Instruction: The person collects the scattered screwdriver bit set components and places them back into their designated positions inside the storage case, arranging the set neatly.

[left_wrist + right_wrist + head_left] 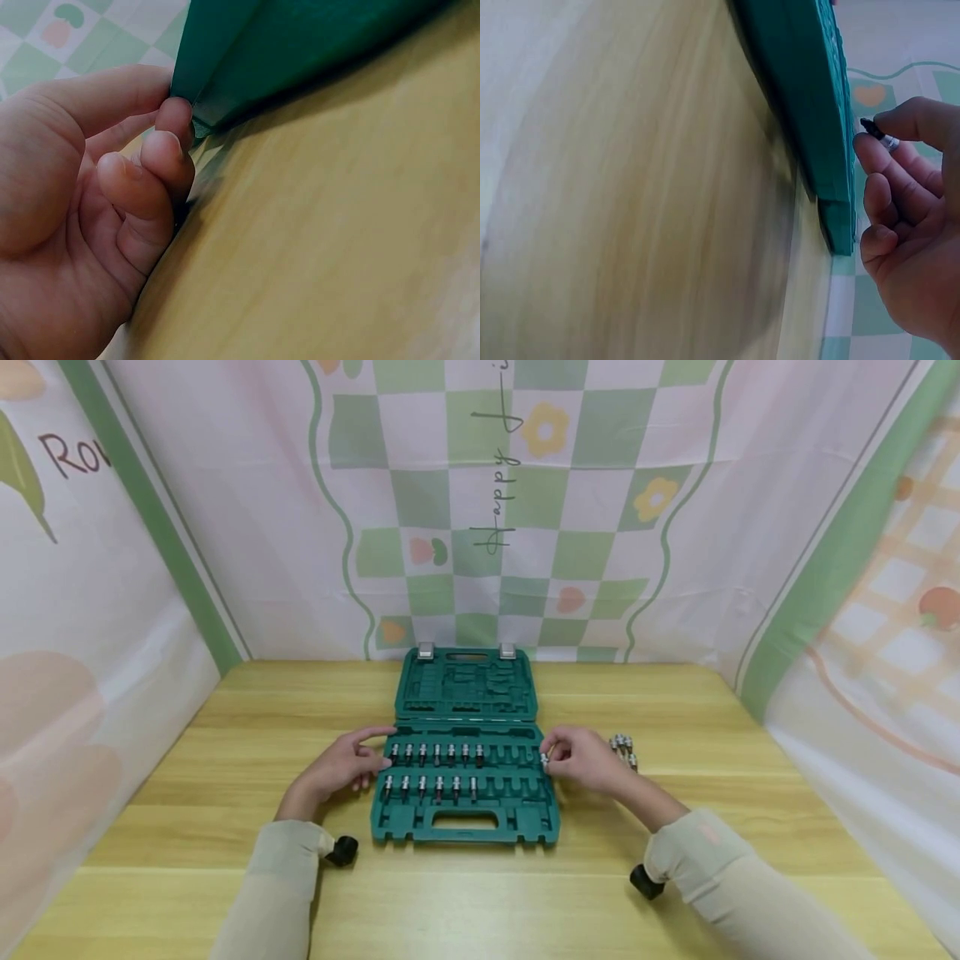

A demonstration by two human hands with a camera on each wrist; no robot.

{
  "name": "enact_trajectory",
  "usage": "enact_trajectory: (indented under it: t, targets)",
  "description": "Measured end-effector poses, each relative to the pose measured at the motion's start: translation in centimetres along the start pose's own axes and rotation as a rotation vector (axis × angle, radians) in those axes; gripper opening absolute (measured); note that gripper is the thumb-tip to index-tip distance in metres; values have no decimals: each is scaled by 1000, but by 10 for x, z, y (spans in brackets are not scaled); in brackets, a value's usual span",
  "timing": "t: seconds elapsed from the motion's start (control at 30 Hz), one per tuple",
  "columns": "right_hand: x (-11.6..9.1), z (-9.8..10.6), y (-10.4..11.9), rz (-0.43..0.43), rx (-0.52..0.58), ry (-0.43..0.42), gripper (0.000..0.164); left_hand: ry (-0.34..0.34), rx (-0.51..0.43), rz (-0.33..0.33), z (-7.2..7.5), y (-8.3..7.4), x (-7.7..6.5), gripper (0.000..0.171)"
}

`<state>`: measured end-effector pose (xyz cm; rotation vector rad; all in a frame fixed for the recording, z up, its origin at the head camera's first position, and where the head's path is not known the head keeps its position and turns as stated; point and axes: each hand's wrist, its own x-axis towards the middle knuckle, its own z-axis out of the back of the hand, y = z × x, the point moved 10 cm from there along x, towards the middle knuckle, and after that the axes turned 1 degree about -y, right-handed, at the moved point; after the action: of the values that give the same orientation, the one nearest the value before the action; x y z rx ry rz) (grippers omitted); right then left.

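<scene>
A green toolbox (pixel 465 837) lies unfolded on the table, its lid toward the back. Two rows of bit sockets (pixel 422 785), silver with dark tips, stand in its tray, with vacant slots on the right. My right hand (pixel 588 760) pinches one small bit socket (pixel 889 140) between thumb and finger, just at the tray's right edge; its dark tip shows in the right wrist view. At the tray's left edge, my left hand (pixel 341 766) touches the box with its fingertips, the index finger straight. In the left wrist view its other fingers bend loosely beside the box's side (pixel 225 67).
Several more bit sockets (pixel 622 745) lie on the wooden table (pixel 480 902) behind my right hand. Patterned cloth (pixel 510 510) hangs behind the table and along both sides. A black wrist device (pixel 342 851) sits by each sleeve cuff.
</scene>
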<state>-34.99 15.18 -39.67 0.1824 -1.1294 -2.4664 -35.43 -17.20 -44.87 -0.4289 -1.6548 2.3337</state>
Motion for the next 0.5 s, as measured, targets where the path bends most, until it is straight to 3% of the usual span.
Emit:
enact_trajectory:
  t: [0.5]
  targets:
    - [10,-29,17,-15,39,53,15,4,8,-3,0,0,0,56]
